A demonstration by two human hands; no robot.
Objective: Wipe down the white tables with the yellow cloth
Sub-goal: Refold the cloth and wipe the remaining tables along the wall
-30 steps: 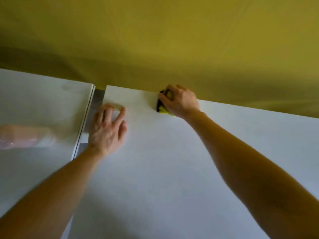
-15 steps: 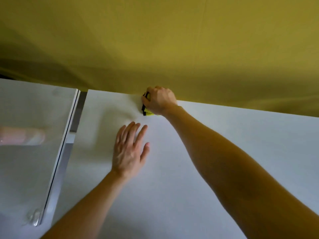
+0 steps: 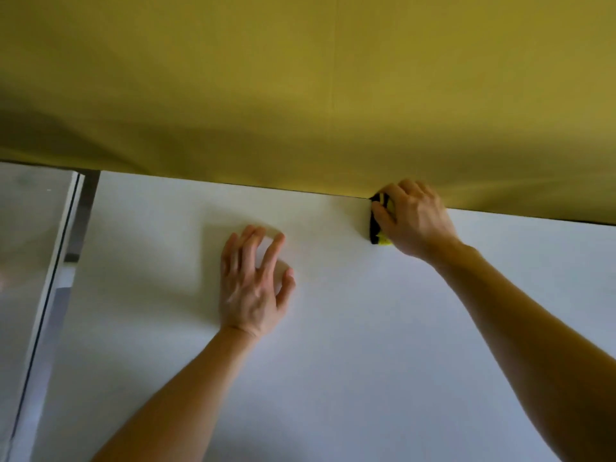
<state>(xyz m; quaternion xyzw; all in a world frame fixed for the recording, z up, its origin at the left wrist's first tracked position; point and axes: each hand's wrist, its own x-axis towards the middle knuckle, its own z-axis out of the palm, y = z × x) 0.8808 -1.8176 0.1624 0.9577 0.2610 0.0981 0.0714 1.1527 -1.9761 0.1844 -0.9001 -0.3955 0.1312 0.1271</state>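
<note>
Head view: white bench (image 3: 366, 378) fills most of the frame, its far edge meeting a yellow backdrop (image 3: 300, 95). Right hand (image 3: 415, 220) is at that far edge, right of centre, arm stretched out, fingers (image 3: 383, 216) curled over and grasping the cloth (image 3: 383, 240). The cloth is bunched, yellow with a dark border, mostly hidden under the hand, and pressed on the bench top right against the backdrop. Left hand (image 3: 253, 291) lies palm down on the bench, left of the cloth and well apart from it, fingers (image 3: 253, 243) released, spread and holding nothing. A second bench (image 3: 26, 245) is at far left, separated by a narrow gap (image 3: 81, 228) showing a grey frame.
</note>
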